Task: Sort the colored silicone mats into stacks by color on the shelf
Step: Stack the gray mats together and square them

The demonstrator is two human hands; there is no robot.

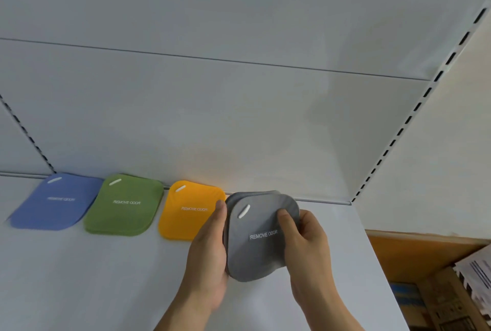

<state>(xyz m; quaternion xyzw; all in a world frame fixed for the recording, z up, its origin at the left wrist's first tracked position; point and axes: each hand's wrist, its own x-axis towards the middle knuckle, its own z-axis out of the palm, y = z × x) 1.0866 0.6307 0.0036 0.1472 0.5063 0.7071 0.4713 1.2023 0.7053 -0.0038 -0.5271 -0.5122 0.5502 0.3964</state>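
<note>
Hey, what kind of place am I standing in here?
Probably a shop or stockroom: a white metal shelf with slotted uprights, identical square silicone mats laid out by colour, such as the blue stack, and cardboard boxes beside it.

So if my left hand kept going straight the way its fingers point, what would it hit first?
The left hand points up and away along the gray mats it grips. Straight on, its fingertips would probably meet the shelf's back wall, passing just right of the yellow stack; depth is hard to judge.
</note>
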